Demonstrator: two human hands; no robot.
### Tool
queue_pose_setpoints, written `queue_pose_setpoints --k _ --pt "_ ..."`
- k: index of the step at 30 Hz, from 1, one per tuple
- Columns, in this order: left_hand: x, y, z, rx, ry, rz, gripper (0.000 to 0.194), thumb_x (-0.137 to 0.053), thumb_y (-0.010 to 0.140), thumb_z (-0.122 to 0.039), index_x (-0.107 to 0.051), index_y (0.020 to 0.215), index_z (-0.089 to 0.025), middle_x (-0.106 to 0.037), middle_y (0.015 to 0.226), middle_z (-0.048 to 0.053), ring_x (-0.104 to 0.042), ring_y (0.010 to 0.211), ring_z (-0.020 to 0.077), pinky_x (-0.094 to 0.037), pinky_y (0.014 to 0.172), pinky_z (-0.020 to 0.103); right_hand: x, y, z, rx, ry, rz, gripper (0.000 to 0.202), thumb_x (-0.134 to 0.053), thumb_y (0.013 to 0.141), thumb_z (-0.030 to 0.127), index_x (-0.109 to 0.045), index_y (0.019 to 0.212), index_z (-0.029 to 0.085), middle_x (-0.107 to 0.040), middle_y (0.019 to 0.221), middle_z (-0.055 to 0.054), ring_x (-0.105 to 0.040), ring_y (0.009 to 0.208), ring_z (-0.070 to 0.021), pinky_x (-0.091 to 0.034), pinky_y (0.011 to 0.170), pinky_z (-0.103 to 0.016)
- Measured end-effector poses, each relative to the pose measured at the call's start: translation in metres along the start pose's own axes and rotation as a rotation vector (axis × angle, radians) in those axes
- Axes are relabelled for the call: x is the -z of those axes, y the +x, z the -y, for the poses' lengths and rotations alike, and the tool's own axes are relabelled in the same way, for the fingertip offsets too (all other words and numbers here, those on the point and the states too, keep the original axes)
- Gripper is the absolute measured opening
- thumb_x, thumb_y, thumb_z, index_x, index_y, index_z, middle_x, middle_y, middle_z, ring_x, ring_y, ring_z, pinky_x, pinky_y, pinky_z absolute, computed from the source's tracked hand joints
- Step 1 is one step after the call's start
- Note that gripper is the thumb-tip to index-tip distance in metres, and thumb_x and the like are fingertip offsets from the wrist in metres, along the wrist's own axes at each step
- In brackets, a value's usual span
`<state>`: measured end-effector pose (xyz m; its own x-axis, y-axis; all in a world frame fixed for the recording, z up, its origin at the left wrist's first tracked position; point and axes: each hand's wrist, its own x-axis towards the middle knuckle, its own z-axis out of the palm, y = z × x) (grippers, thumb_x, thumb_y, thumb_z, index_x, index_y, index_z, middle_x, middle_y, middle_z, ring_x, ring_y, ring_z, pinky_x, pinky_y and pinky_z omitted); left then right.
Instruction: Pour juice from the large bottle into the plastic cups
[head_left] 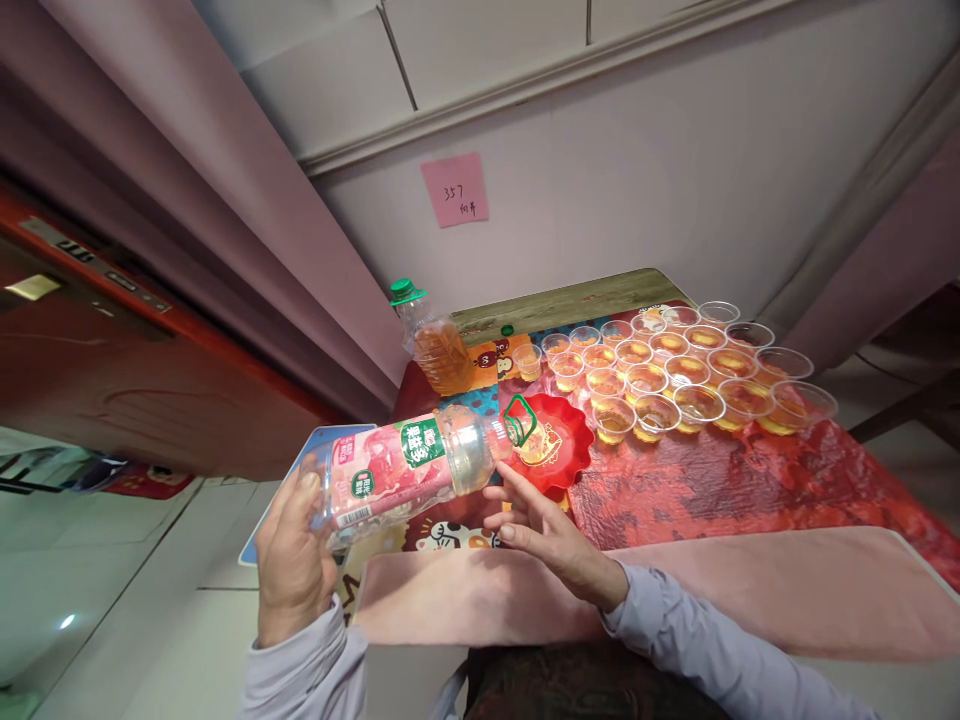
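Observation:
My left hand [294, 560] is wrapped round the base of a clear plastic bottle [390, 465] with a pink and green label. The bottle lies tilted nearly flat in the air, its uncapped neck pointing right, with a green ring handle near the mouth. Beside the neck is my right hand [547, 530], fingers apart, fingertips close to the bottle's mouth; whether they touch it I cannot tell. Just beyond the mouth sits a red scalloped dish [574, 450]. Several clear cups [645, 378] of amber liquid stand in rows to the right.
A second bottle [442, 355] with a green cap and amber liquid stands at the table's back left. Near it lies a small green cap [508, 330]. A pink cloth [787, 585] lines the front edge. The wall bears a pink note [455, 190].

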<state>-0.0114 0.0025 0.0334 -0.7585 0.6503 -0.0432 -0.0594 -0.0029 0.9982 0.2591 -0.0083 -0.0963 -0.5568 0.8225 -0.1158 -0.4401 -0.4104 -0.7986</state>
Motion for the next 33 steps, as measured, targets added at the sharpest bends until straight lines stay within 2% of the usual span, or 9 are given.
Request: queue_pose_setpoints --k 6,14,23,27,33 --pt "0.0008 -0.0003 -0.002 -0.015 0.017 -0.003 0.05 -0.085 0.078 -0.036 -0.081 0.126 -0.022 -0.079 0.123 0.005 -0.074 0.095 0.0213 -0.06 0.064 0.025 -0.0004 0.0008 -0.0003 0.005 0.008 0.008 0.104 -0.092 0.086 0.057 -0.038 0.173 0.04 -0.056 0.159 -0.012 -0.067 0.125 -0.0256 -0.051 0.118 -0.051" --pt "0.0007 -0.0022 -0.0051 -0.02 0.029 -0.008 0.058 -0.086 0.081 -0.033 -0.078 0.136 -0.018 -0.08 0.121 0.007 -0.073 0.091 0.0196 -0.057 0.065 0.026 -0.0015 0.0018 -0.0014 0.004 0.03 0.012 0.104 -0.093 0.085 0.056 -0.039 0.173 0.039 -0.055 0.16 -0.012 -0.067 0.124 -0.0241 -0.051 0.117 -0.049" --pt "0.0036 0.0051 -0.0015 -0.047 0.085 -0.012 0.069 -0.092 0.07 -0.049 -0.079 0.132 -0.023 -0.079 0.128 0.006 -0.072 0.094 0.018 -0.052 0.063 0.023 -0.001 0.0022 -0.0006 0.001 0.031 0.021 0.105 -0.094 0.085 0.056 -0.039 0.173 0.04 -0.056 0.16 -0.011 -0.067 0.124 -0.0245 -0.05 0.118 -0.05" --pt "0.0038 0.0052 -0.0024 -0.04 0.061 -0.021 0.069 -0.094 0.067 -0.047 -0.081 0.13 -0.023 -0.078 0.128 0.006 -0.071 0.094 0.0159 -0.049 0.06 0.019 -0.0003 0.0025 -0.0013 0.005 0.029 0.019 0.104 -0.094 0.085 0.055 -0.04 0.172 0.039 -0.056 0.16 -0.011 -0.067 0.124 -0.0249 -0.051 0.118 -0.05" --pt "0.0029 0.0002 -0.0078 -0.036 0.044 -0.028 0.069 -0.094 0.066 -0.043 -0.081 0.129 -0.021 -0.078 0.131 0.007 -0.072 0.093 0.0154 -0.053 0.06 0.019 -0.0002 0.0027 -0.0023 -0.001 0.023 0.021 0.104 -0.094 0.084 0.055 -0.04 0.172 0.039 -0.057 0.158 -0.01 -0.068 0.124 -0.025 -0.051 0.118 -0.051"
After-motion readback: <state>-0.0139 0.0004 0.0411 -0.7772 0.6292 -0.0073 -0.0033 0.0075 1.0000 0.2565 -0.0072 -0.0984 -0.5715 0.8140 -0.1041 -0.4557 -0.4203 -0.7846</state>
